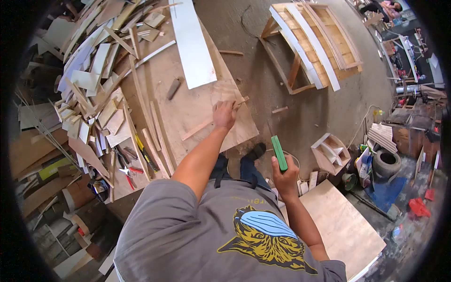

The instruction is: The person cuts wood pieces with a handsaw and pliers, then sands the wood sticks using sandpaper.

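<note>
My left hand [224,115] is closed over a thin wooden strip [197,129], which lies slantwise near the corner of the plywood-topped table [188,113]. One end of the strip sticks out past my fingers toward the table's right edge. Off to the right of the table, my right hand [285,177] grips a green-handled tool [279,152] pointing away from me. A thin, faint part reaches beyond the handle, but its exact kind is unclear. A short dark brown block [174,88] rests on the tabletop beyond my left hand.
A long white board [192,47] lies on the table, with a heap of scrap wood [94,70] at left. Red-handled pliers [128,175] sit near the front left. On the floor are a slatted wooden frame [314,42], a small wooden box [330,152] and a tire [387,162].
</note>
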`<state>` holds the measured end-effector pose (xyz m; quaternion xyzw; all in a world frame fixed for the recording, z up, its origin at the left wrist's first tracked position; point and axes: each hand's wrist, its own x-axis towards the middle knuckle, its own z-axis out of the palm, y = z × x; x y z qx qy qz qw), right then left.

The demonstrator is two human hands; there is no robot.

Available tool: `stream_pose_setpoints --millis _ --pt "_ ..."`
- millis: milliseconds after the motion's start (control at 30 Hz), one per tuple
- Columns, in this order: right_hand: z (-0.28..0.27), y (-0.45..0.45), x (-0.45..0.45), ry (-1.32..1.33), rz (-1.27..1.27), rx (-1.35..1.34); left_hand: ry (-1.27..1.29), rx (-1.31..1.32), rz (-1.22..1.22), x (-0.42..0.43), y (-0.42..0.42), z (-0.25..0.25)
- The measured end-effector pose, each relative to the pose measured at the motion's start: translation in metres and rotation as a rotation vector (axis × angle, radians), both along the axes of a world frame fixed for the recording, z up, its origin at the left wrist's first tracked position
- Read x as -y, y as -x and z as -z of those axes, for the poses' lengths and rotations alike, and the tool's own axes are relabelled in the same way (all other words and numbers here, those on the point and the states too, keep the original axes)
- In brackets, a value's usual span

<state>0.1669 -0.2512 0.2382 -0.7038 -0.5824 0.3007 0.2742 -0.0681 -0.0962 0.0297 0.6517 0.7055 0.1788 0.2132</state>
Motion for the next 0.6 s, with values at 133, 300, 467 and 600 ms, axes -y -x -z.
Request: stream_pose_setpoints --millis 133,300,467,600 --pt "0.006 0.029 0.013 -0.159 -0.129 0.001 -0.159 0.312 -0.064 0.016 0.043 -0.028" --pt "0.012 0.066 0.015 -0.304 -0.469 -0.022 -0.015 0.799 -0.250 0.055 0.124 -0.073" --pt "0.026 0.125 -0.003 -0.335 -0.735 0.068 0.041 0.936 -0.438 0.099 0.196 -0.086" --pt "0.053 0.170 -0.014 -0.384 -0.923 0.175 0.048 0.957 -0.649 0.144 0.232 -0.078"
